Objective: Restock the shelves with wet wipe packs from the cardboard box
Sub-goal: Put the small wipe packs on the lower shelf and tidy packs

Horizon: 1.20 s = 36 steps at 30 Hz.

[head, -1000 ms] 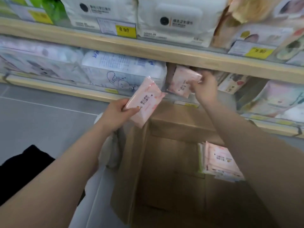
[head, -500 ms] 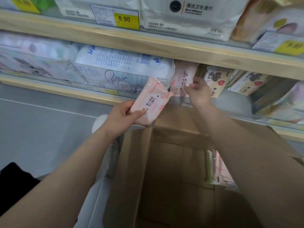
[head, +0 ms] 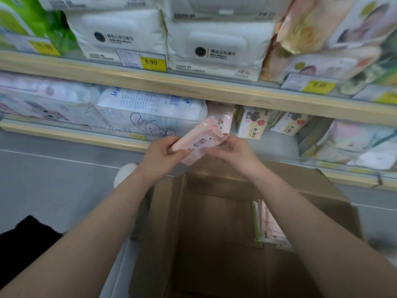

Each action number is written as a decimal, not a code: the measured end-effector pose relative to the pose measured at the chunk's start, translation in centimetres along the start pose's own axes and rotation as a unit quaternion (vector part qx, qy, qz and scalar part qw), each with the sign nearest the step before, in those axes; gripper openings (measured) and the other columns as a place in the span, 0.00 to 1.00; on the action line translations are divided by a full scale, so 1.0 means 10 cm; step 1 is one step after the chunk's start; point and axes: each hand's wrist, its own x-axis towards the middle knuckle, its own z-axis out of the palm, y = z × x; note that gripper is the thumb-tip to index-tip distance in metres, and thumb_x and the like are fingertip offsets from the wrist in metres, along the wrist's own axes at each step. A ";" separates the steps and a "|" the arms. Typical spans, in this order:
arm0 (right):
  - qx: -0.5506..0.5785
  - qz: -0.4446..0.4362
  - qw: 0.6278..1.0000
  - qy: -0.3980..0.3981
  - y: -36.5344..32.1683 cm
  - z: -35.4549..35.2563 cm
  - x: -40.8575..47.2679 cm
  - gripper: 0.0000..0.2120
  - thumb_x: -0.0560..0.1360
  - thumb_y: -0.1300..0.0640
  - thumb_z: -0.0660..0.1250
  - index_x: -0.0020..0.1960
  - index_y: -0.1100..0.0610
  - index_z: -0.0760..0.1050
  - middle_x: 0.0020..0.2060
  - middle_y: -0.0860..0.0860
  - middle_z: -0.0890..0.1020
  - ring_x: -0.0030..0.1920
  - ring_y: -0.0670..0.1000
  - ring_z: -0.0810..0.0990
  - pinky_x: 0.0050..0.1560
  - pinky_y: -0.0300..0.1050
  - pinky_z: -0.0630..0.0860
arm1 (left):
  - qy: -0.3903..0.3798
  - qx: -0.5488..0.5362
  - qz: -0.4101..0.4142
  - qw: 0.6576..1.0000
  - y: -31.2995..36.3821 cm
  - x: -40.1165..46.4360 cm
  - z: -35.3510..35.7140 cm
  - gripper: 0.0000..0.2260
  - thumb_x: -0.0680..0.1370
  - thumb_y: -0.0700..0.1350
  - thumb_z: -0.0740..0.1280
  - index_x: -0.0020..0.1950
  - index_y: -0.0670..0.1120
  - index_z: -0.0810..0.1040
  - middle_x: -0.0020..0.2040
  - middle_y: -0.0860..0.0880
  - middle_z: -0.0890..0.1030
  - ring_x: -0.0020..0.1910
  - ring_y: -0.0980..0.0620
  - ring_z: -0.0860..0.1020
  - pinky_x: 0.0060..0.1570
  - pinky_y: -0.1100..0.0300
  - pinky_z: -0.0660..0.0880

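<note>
You hold one pink wet wipe pack (head: 198, 139) in both hands just above the front edge of the lower shelf (head: 90, 134), so it can slide into the narrow gap where another pink pack (head: 222, 114) already stands. Your left hand (head: 162, 154) curls its fingers around the pack's near left end; your right hand (head: 234, 150) pinches the far right end near the sealed seam, probably to steer that end in first. The pack tilts, its far end raised toward the gap, not yet resting on the shelf. It is a soft, flat pouch, pale pink with darker print and a crimped edge, so it should flex under your grip. Below your arms the cardboard box (head: 171, 244) stands open, with more packs (head: 268, 224) upright against its right wall.
</note>
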 end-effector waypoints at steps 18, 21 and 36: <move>-0.106 -0.067 0.969 0.214 0.20 -0.42 0.41 0.12 0.76 0.64 0.65 0.40 0.50 0.68 0.39 0.50 0.77 0.38 0.49 0.80 0.43 0.49 0.78 | -0.068 0.117 -0.009 0.991 -0.51 -0.09 0.44 0.21 0.79 0.48 0.62 0.72 0.50 0.67 0.69 0.51 0.71 0.67 0.55 0.68 0.62 0.68 0.60; -0.123 -0.032 0.970 0.209 0.28 -0.36 0.75 0.04 0.76 0.64 0.65 0.50 0.59 0.75 0.39 0.53 0.77 0.33 0.48 0.77 0.41 0.46 0.76 | -0.083 0.078 -0.021 0.993 -0.60 -0.07 0.44 0.21 0.79 0.53 0.60 0.72 0.55 0.65 0.67 0.55 0.70 0.64 0.57 0.69 0.65 0.60 0.65; -0.122 0.026 0.959 0.256 0.52 -0.16 1.03 0.25 0.69 0.66 0.72 0.62 0.61 0.66 0.55 0.57 0.78 0.54 0.55 0.78 0.56 0.47 0.74 | -0.094 0.040 -0.018 0.995 -0.64 -0.04 0.42 0.19 0.79 0.53 0.61 0.70 0.60 0.66 0.62 0.59 0.72 0.60 0.60 0.72 0.57 0.68 0.67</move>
